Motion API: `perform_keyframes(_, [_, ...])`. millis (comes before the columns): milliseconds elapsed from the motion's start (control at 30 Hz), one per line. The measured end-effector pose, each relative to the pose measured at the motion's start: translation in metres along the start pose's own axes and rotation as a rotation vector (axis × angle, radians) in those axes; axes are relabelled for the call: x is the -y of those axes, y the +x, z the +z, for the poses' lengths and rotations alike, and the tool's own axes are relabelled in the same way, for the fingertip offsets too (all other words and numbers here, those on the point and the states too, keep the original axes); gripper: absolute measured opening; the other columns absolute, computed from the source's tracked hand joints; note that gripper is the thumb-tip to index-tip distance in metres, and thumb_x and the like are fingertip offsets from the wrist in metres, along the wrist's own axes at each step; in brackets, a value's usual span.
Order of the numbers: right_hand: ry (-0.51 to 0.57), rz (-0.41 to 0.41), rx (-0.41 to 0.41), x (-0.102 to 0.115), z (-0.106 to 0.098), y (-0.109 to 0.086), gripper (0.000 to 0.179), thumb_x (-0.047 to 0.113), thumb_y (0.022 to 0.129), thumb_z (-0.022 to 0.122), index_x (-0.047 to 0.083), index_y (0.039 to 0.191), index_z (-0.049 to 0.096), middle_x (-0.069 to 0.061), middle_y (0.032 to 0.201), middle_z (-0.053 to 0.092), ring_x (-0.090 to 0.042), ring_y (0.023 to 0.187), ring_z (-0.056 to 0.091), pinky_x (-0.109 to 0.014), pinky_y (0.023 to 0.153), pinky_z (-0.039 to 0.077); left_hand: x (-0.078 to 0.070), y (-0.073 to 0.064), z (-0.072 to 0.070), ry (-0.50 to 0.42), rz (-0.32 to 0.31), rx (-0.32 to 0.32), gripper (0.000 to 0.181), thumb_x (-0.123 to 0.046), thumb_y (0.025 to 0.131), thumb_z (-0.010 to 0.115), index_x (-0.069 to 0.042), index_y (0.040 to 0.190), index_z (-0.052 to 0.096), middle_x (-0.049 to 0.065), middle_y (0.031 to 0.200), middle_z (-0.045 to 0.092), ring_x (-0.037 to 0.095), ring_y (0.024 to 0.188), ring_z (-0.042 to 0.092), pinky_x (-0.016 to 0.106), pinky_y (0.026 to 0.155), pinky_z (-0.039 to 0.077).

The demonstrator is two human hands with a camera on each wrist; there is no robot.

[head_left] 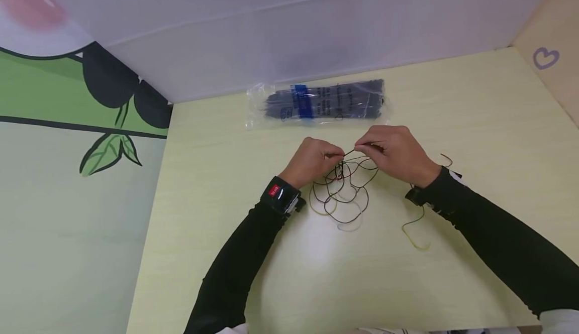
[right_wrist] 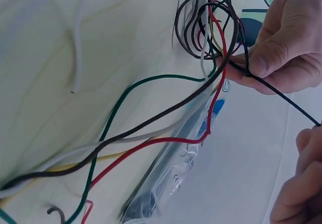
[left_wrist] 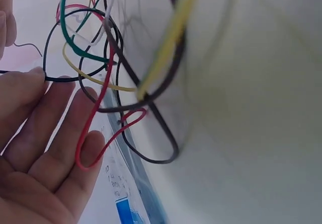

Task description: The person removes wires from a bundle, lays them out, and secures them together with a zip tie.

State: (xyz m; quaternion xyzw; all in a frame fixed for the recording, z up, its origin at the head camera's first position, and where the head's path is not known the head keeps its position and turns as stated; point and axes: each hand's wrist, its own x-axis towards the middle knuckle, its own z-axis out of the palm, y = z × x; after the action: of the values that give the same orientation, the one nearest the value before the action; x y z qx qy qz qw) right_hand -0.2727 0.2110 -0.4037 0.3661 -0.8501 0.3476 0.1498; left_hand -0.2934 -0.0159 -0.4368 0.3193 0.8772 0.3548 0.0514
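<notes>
In the head view my left hand [head_left: 312,160] and right hand [head_left: 398,155] are close together over the table, with a short taut stretch of black wire between them. The left thumb and fingers pinch this black wire [right_wrist: 284,96] beside a loose bundle of loops, and the right fingertips pinch it farther along. Below the hands hang thin wires in several colours: a red wire [right_wrist: 176,140], a green wire [right_wrist: 121,103], a white wire [right_wrist: 76,58], a yellow wire [left_wrist: 168,38] and dark brown loops [left_wrist: 151,95]. They cross each other in a tangle.
A clear plastic bag [head_left: 334,103] of thin dark strips, resembling cable ties, lies at the table's back against the pale wall [head_left: 316,37]. A yellow wire end [head_left: 413,241] curls on the table [head_left: 362,279] beneath my right forearm.
</notes>
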Motion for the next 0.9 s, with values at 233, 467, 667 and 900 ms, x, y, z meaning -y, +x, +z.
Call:
perform_keyframes(233, [0.006, 0.003, -0.099, 0.004, -0.013, -0.002, 0.013, -0.002, 0.085, 0.071, 0.01, 0.09, 0.074, 0.001, 0.075, 0.063, 0.0, 0.063, 0.041, -0.018, 0.061, 0.032, -0.001, 0.003, 0.0, 0.042, -0.057, 0.074, 0.014, -0.015, 0.093, 0.067, -0.013, 0.098, 0.08, -0.001, 0.092, 0.078, 0.006, 0.082, 0.072, 0.018, 0.072, 0.053])
perform_keyframes(467, [0.038, -0.006, -0.18, 0.013, -0.029, 0.003, 0.013, -0.004, 0.083, 0.072, 0.008, 0.088, 0.074, -0.001, 0.071, 0.06, -0.001, 0.063, 0.04, -0.019, 0.062, 0.03, 0.001, 0.0, 0.001, 0.064, -0.126, 0.103, 0.012, -0.018, 0.092, 0.069, -0.016, 0.096, 0.08, -0.004, 0.089, 0.078, 0.004, 0.08, 0.071, 0.019, 0.071, 0.053])
perform_keyframes(667, [0.053, -0.001, -0.202, 0.015, -0.033, 0.002, 0.014, -0.006, 0.081, 0.073, 0.007, 0.088, 0.075, 0.0, 0.071, 0.059, 0.0, 0.063, 0.039, -0.019, 0.063, 0.029, 0.002, -0.003, 0.0, 0.074, -0.16, 0.126, 0.012, -0.017, 0.092, 0.069, -0.018, 0.094, 0.081, -0.006, 0.087, 0.077, 0.003, 0.081, 0.07, 0.019, 0.074, 0.053])
perform_keyframes(900, [0.093, -0.01, -0.244, 0.016, -0.035, 0.001, 0.016, -0.01, 0.08, 0.072, 0.004, 0.088, 0.074, -0.002, 0.071, 0.059, -0.001, 0.064, 0.039, -0.019, 0.063, 0.028, 0.002, -0.004, -0.001, 0.097, -0.142, 0.139, 0.012, -0.016, 0.092, 0.069, -0.017, 0.091, 0.081, -0.006, 0.084, 0.077, 0.002, 0.075, 0.067, 0.019, 0.067, 0.049])
